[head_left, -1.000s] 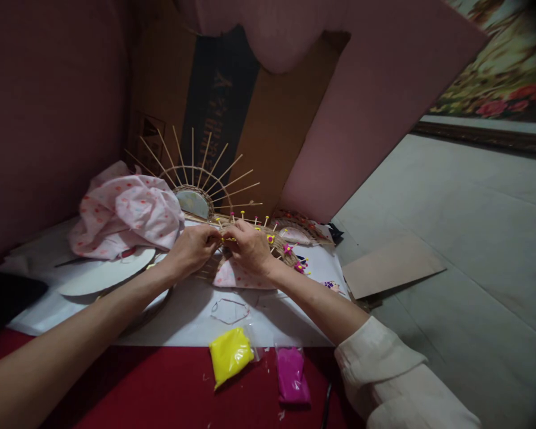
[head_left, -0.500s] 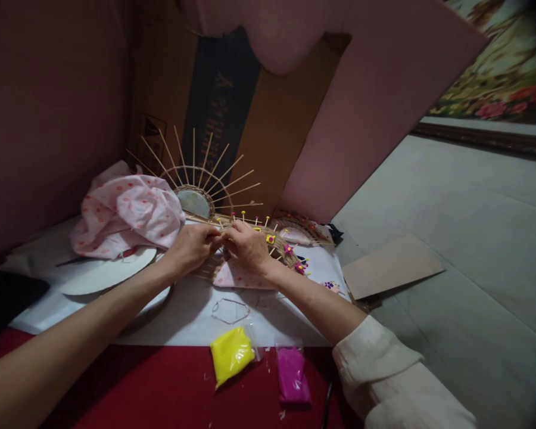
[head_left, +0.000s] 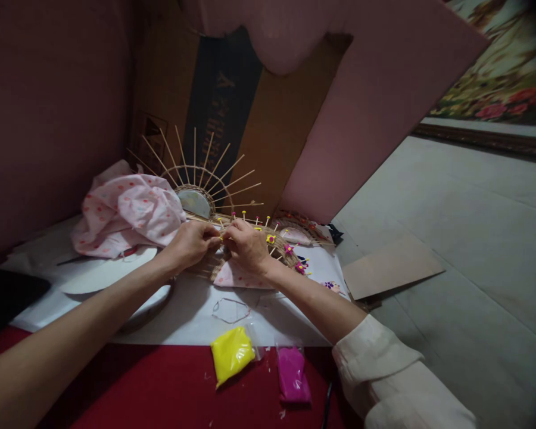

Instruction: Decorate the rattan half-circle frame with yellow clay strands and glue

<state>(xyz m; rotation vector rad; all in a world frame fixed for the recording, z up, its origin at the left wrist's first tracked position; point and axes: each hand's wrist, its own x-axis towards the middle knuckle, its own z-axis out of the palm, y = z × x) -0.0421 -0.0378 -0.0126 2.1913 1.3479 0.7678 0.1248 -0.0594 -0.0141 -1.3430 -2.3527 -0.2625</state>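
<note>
Left hand: the left hand point(head_left: 192, 244) lies over the far middle of the white sheet point(head_left: 192, 322), its fingers drawn narrow into a pinch that meets the other hand.
Right hand: the right hand point(head_left: 249, 247) has its knuckles up and its fingers closed tight against the left fingertips; a cream sleeve point(head_left: 384, 369) is pushed back on the forearm.
Between the fingers: a yellow bead point(head_left: 222, 238) shows where both pinches meet; how the fingertips share it is hidden.
Woven ring: the woven ring point(head_left: 283, 249) lies flat under and just right of the right hand, with short sticks tipped in yellow and pink. A dotted patch sits in its centre.
Behind: a stick sunburst point(head_left: 196, 199) leans against a cardboard box point(head_left: 268, 131) at the sheet's far edge.
Far left: a pink dotted cloth point(head_left: 129, 214) is bunched beside the left hand.
Near edge: a yellow bag point(head_left: 232, 354) and a magenta bag point(head_left: 292, 374) lie side by side where the sheet meets the red cloth point(head_left: 161, 387).
Right: a cardboard piece point(head_left: 390, 268) lies on the grey floor, well apart from the hands.
</note>
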